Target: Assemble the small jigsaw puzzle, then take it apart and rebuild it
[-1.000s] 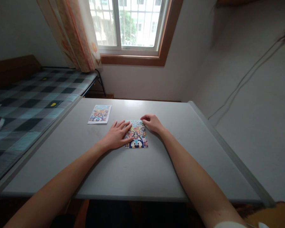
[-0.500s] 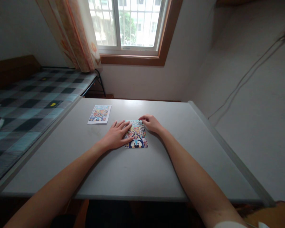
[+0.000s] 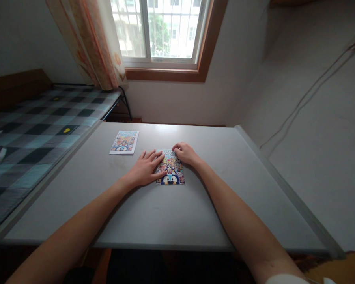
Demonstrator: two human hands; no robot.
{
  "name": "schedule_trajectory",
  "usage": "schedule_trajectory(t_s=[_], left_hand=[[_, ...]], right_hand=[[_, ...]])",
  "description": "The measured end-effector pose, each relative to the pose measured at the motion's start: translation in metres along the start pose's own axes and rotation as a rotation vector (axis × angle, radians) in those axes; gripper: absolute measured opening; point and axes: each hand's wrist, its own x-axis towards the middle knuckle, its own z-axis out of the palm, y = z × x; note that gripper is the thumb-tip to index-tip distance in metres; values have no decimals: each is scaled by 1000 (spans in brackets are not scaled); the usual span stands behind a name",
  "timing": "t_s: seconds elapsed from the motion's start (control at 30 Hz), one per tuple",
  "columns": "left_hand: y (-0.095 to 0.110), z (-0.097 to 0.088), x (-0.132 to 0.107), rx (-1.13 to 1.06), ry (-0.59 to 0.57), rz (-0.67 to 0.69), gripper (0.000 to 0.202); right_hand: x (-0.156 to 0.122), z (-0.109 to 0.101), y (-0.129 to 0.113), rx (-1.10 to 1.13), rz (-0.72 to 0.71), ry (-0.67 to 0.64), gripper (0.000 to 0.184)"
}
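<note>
On the table in front of me lies a small rectangular jigsaw puzzle (image 3: pixel 170 167), densely coloured, with a blue cartoon dog's face along its near edge. My left hand (image 3: pixel 146 167) rests flat with fingers spread, its thumb and fingertips over the puzzle's left side. At the far right corner of the puzzle, my right hand (image 3: pixel 185 153) has its fingers curled and pinched together. Whatever may be between those fingertips is too small to make out. Further off to the left lies a paper picture (image 3: pixel 124 142) with the same design on a white border.
The pale table (image 3: pixel 154 217) has a raised rim on its left and right sides. A bed with a checked cover (image 3: pixel 85 100) adjoins on the left. Behind stand a barred window (image 3: pixel 165 31) and a curtain (image 3: pixel 91 43). A cable (image 3: pixel 298 100) runs down the right wall.
My right hand has shifted very slightly left along the puzzle's far edge. The left hand, puzzle and paper picture stay as they were.
</note>
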Motion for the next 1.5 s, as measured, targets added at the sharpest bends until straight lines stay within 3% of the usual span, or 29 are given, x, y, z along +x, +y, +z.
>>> schedule_trajectory(t_s=[0.13,0.3,0.53,0.7,1.13,1.5], left_hand=[[0,0,0,12,0,-1,71],[0,0,0,10,-4,-1,71],[0,0,1,9,-10,2,71],[0,0,0,6,-13,-1,71],[0,0,0,-17,0,1,71],[0,-1,0,-3,-10,2,71]], right_hand=[[-1,-1,1,146,-24,6,13],[-2,-4,8,367,-124,-60,27],[-5,-12,9,535,-29,-5,24],[-4,-12,9,497,-27,58,13],[-1,4,11,407,-8,72,9],[0,4,9,382,-34,49,18]])
